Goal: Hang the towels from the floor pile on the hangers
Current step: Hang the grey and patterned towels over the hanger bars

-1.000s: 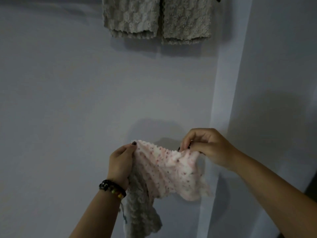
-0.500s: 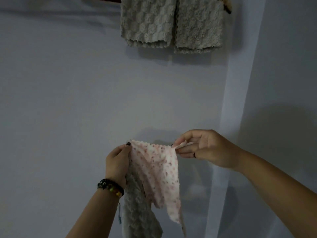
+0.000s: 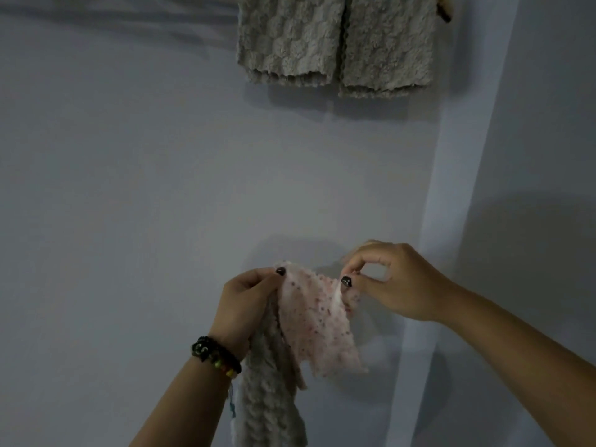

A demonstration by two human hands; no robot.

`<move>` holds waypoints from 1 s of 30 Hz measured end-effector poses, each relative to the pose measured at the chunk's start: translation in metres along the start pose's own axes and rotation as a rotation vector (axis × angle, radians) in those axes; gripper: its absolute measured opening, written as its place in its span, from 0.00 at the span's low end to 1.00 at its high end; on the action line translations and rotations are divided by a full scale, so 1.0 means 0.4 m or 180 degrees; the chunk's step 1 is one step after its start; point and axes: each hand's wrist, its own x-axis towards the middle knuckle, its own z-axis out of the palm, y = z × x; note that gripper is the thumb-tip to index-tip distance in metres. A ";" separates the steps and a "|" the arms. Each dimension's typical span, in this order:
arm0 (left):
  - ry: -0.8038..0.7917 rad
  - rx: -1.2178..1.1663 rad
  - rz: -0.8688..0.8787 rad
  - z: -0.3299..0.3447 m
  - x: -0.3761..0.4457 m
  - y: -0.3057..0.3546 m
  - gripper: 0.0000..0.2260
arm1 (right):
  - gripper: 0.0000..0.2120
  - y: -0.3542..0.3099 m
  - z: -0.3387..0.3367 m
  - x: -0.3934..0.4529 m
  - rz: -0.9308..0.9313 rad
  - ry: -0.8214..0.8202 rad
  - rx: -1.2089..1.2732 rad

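A small pink speckled towel [image 3: 317,324] hangs between my hands in front of the wall. My left hand [image 3: 245,304] grips its left top corner together with a grey fluffy towel [image 3: 267,401] that dangles below my wrist. My right hand [image 3: 387,282] pinches the pink towel's right top edge between thumb and forefinger. Two grey textured towels [image 3: 290,40] [image 3: 387,46] hang side by side high on the wall. A wooden hanger end [image 3: 445,11] sticks out at their right. The floor pile is out of view.
A plain pale wall [image 3: 145,204] fills the view. A vertical wall corner [image 3: 451,221] runs down just right of my right hand. A beaded bracelet [image 3: 216,354] sits on my left wrist.
My view has dropped slightly, so the hung towels show lower in frame. My right hand has shifted along the pink towel's top edge and changed its pinch; the towel hangs more spread.
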 end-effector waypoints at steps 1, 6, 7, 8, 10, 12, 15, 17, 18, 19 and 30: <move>-0.0139 0.0003 0.0017 0.010 -0.009 0.005 0.07 | 0.09 -0.005 0.001 0.001 0.0138 -0.0045 0.0445; -0.0626 -0.0052 0.0078 0.038 -0.046 0.021 0.08 | 0.06 -0.026 0.005 0.006 0.0353 -0.0038 0.1410; -0.0677 -0.0063 0.0093 0.042 -0.054 0.025 0.08 | 0.06 -0.033 0.003 0.007 0.0374 -0.0064 0.1442; -0.0723 -0.0071 0.0113 0.046 -0.060 0.028 0.08 | 0.06 -0.040 0.001 0.008 0.0383 -0.0088 0.1504; -0.0822 -0.0090 0.0164 0.051 -0.075 0.033 0.08 | 0.06 -0.050 -0.001 0.010 0.0373 -0.0111 0.1604; -0.0907 -0.0048 0.0253 0.054 -0.086 0.033 0.09 | 0.09 -0.048 -0.001 0.011 0.0451 -0.0090 0.1655; -0.1055 0.0068 0.0440 0.055 -0.096 0.030 0.08 | 0.14 -0.045 0.001 0.014 0.0514 -0.0056 0.1652; -0.1153 0.0116 0.0482 0.057 -0.103 0.033 0.08 | 0.15 -0.049 0.001 0.015 0.0509 0.0005 0.1630; -0.1159 0.0124 0.0491 0.057 -0.106 0.033 0.09 | 0.14 -0.052 0.001 0.015 0.0512 0.0022 0.1611; -0.1173 0.0114 0.0509 0.057 -0.109 0.034 0.08 | 0.13 -0.054 0.001 0.014 0.0527 0.0031 0.1580; -0.1360 -0.0015 0.0720 0.053 -0.118 0.026 0.09 | 0.09 -0.056 -0.012 0.011 0.0524 -0.0261 0.1534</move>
